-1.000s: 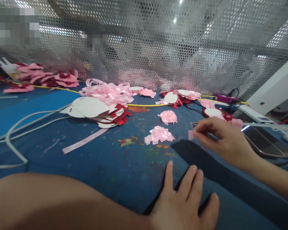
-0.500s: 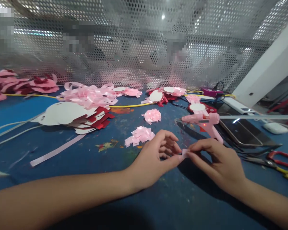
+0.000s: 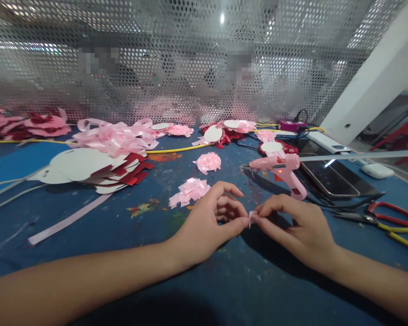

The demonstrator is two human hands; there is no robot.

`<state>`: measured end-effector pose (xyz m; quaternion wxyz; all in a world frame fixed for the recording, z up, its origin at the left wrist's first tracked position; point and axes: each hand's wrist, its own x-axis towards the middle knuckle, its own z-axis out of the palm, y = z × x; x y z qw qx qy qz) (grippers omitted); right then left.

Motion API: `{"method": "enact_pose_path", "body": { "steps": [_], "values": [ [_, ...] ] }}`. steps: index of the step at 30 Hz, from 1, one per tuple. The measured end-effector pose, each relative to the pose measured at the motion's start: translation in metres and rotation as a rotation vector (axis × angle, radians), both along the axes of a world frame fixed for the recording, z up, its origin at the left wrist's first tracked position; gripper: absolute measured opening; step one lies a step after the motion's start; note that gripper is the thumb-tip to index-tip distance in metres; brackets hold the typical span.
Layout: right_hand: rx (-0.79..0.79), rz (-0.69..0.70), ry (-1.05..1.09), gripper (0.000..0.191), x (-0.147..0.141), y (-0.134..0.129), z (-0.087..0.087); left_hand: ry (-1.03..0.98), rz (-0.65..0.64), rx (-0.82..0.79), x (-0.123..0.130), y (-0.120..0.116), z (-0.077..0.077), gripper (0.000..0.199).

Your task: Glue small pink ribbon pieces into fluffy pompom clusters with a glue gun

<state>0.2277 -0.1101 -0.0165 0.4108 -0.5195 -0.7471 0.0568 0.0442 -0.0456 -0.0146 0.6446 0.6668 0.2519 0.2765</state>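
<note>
Between the fingertips of both hands is a small pink ribbon piece (image 3: 251, 219), low over the blue table (image 3: 272, 290). My left hand (image 3: 216, 222) pinches its left side with thumb and a finger, the other fingers curled loosely. From the right, my right hand (image 3: 295, 226) grips it between thumb and index finger. Beyond my left hand lies a pile of cut pink ribbon pieces (image 3: 190, 191), with a round pink ruffled piece (image 3: 208, 162) behind it. A pink glue gun (image 3: 285, 167) with a lit orange light rests past my right hand.
Scissors (image 3: 374, 218) and a dark phone (image 3: 329, 176) are at the right. Leftward are stacked white and red cutouts (image 3: 78, 165), a pink ribbon heap (image 3: 115, 136) and a loose ribbon strip (image 3: 71, 219). A perforated metal screen (image 3: 183, 68) stands behind.
The view has shifted slightly, so most things appear farther left. The small ribbon piece has turned between my fingertips and looks narrower; both hands still pinch it.
</note>
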Motion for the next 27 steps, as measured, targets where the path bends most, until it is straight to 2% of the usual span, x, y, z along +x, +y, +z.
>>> {"method": "enact_pose_path", "body": {
  "steps": [6, 10, 13, 16, 18, 20, 24, 25, 27],
  "values": [
    [0.017, 0.013, 0.012, 0.008, 0.0, -0.003, 0.001, 0.004, -0.009, 0.032, 0.0, -0.001, 0.0, 0.039],
    [0.001, 0.066, 0.007, 0.007, -0.003, -0.005, 0.003, -0.01, 0.016, 0.027, 0.0, -0.001, 0.0, 0.034],
    [-0.009, 0.052, -0.063, 0.009, 0.0, -0.002, 0.011, -0.004, 0.04, 0.03, 0.0, -0.001, 0.0, 0.033],
    [-0.051, -0.063, -0.278, 0.027, 0.015, 0.002, 0.022, 0.012, 0.073, 0.009, 0.001, 0.0, 0.001, 0.032],
    [-0.111, -0.209, -0.466, 0.046, 0.032, 0.004, 0.027, 0.022, 0.099, -0.013, 0.001, 0.001, 0.002, 0.031],
    [-0.106, -0.365, -0.627, 0.057, 0.05, 0.003, 0.029, 0.033, 0.121, -0.031, 0.001, 0.002, 0.002, 0.031],
    [-0.112, -0.586, -0.763, 0.06, 0.081, 0.006, 0.029, 0.036, 0.131, -0.038, 0.001, 0.003, 0.002, 0.032],
    [-0.119, -0.614, -0.759, 0.06, 0.085, 0.009, 0.03, 0.037, 0.128, -0.038, 0.001, 0.004, 0.002, 0.032],
    [-0.195, -0.566, -0.678, 0.057, 0.09, 0.018, 0.03, 0.043, 0.129, -0.037, 0.002, 0.005, 0.002, 0.031]
  ]
}}
